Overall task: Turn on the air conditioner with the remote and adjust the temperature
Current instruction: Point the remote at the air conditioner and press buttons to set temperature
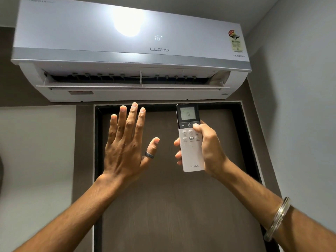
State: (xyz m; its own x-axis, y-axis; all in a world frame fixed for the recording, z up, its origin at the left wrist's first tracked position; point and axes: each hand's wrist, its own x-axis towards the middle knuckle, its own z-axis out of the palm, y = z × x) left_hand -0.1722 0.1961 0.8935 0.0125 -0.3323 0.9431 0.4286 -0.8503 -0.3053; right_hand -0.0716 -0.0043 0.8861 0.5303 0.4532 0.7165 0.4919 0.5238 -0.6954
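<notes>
A white wall-mounted air conditioner fills the top of the head view. Its front panel shows 16 and its bottom louver stands open. My right hand is shut on a white and black remote, held upright below the unit. The remote's screen also reads 16, and my thumb rests on the black button strip to the right of the power symbol. My left hand is raised beside the remote with its fingers spread, back toward me, holding nothing. It wears a dark ring on the thumb.
A brown door in a dark frame stands right behind both hands, under the unit. A grey wall closes in on the right. A metal bangle sits on my right forearm.
</notes>
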